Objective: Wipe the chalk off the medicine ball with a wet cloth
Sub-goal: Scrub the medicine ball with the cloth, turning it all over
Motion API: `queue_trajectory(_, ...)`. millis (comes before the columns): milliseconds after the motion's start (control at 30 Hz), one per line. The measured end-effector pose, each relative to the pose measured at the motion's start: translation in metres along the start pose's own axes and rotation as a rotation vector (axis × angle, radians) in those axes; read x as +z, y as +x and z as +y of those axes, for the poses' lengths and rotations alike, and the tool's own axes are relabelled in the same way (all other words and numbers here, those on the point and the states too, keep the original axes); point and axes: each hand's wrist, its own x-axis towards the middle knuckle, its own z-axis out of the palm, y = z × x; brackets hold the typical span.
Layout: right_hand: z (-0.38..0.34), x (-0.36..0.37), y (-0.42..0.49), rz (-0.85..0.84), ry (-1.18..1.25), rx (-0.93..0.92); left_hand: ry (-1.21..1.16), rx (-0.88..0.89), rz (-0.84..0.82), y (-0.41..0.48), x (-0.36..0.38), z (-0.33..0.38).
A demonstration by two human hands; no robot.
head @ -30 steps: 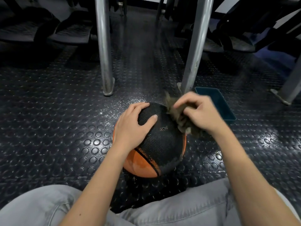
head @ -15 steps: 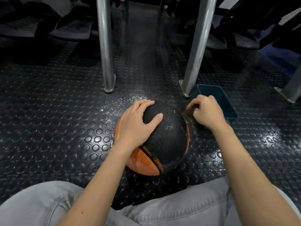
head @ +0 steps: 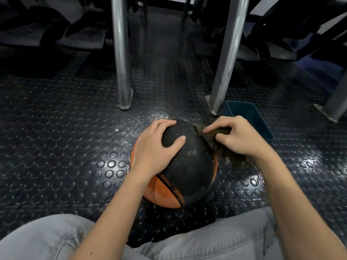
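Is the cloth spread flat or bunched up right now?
Bunched: the right hand grips the cloth crumpled against the medicine ball.

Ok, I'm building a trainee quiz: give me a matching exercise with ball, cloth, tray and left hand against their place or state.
1 ball
2 cloth
3 tray
4 left hand

a gripped by the right hand
b resting on the ball's top
c teal, beside a pole
d black and orange, on the floor

Pairs: 1-d, 2-a, 3-c, 4-b.
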Motion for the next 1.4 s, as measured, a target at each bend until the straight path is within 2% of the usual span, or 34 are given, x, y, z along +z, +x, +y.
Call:
queue_trajectory(67, -0.009, 0.000, 0.000, -0.004, 0.091, -0.021, 0.001, 0.000, -0.008, 0.000, 0.000, -0.001)
queue_trajectory(200, -0.001, 0.014, 0.012, 0.150, -0.162, 0.106, 0.025, 0.035, -0.015, 0.000, 0.003, 0.002)
queue_trajectory(267, -0.008, 0.012, 0.006, 0.104, -0.176, 0.061, 0.042, 0.049, 0.004, -0.001, 0.005, 0.002)
queue_trajectory(367, -0.017, 0.006, -0.001, 0.022, -0.066, -0.004, -0.007, 0.047, 0.012, -0.001, 0.003, -0.001)
queue_trajectory(500, 0.002, 0.016, 0.010, 0.174, -0.091, 0.197, -0.027, 0.040, -0.025, 0.001, 0.003, 0.002)
queue_trajectory(567, -0.001, 0.015, 0.007, 0.156, -0.076, 0.152, -0.020, 0.041, -0.015, 0.001, 0.003, 0.002)
queue_trajectory(667, -0.012, 0.010, -0.002, 0.039, -0.015, 0.032, -0.043, 0.022, -0.003, -0.001, 0.000, -0.002)
queue_trajectory(833, 0.009, 0.016, 0.011, 0.173, -0.118, 0.210, -0.029, 0.040, -0.027, 0.001, 0.002, 0.003)
queue_trajectory(1000, -0.019, 0.020, -0.007, 0.129, -0.029, -0.063, -0.042, 0.011, 0.000, 0.000, 0.001, -0.001)
queue_trajectory(1100, -0.003, 0.021, 0.006, 0.180, -0.020, 0.104, -0.067, 0.005, -0.012, 0.002, 0.000, 0.000)
queue_trajectory(1167, 0.006, 0.019, 0.008, 0.155, -0.076, 0.204, -0.049, 0.016, -0.021, 0.002, 0.001, 0.002)
queue_trajectory(1200, 0.006, 0.018, 0.006, 0.131, -0.093, 0.197, -0.041, 0.016, -0.019, 0.002, 0.002, 0.001)
queue_trajectory(1333, -0.016, 0.007, -0.011, -0.019, 0.052, 0.004, -0.045, -0.005, 0.007, 0.001, 0.000, -0.003)
queue_trajectory(1400, -0.007, 0.002, -0.008, -0.066, 0.117, 0.027, -0.063, -0.017, -0.002, 0.001, -0.001, -0.003)
